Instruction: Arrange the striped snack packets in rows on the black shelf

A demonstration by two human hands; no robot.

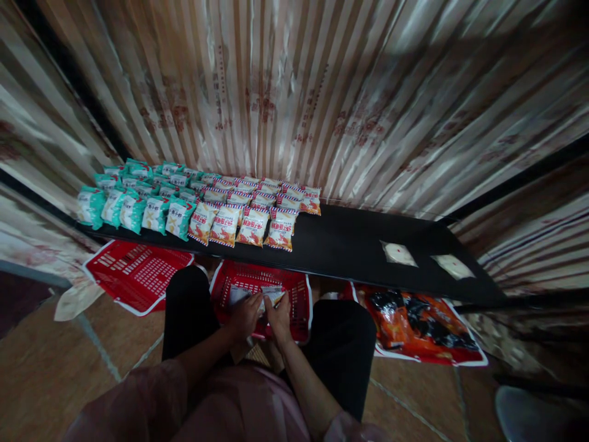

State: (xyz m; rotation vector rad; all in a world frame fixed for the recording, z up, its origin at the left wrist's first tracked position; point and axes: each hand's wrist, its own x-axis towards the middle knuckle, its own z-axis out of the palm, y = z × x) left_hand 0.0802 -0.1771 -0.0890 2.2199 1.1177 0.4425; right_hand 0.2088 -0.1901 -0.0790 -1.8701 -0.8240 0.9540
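Over the middle red basket [299,285], between my knees, my left hand [246,316] and my right hand [279,314] are close together. Both are closed on a small snack bag [274,296], pale with some yellow, gripped at its near side. Dimness hides its print. Just left of it a whitish packet [238,294] lies in the basket, close to my left fingers. Beyond, on a black shelf [340,236], white and orange snack bags [252,226] with striped edges stand in rows. Teal snack bags [155,213] fill the shelf's left end.
Two flat white packets, one nearer [399,253] and one farther right [453,266], lie on the shelf. An overturned or tilted red basket [142,270] is at left. The right basket [478,358] holds orange and black packages [421,322]. A striped curtain [276,92] hangs behind.
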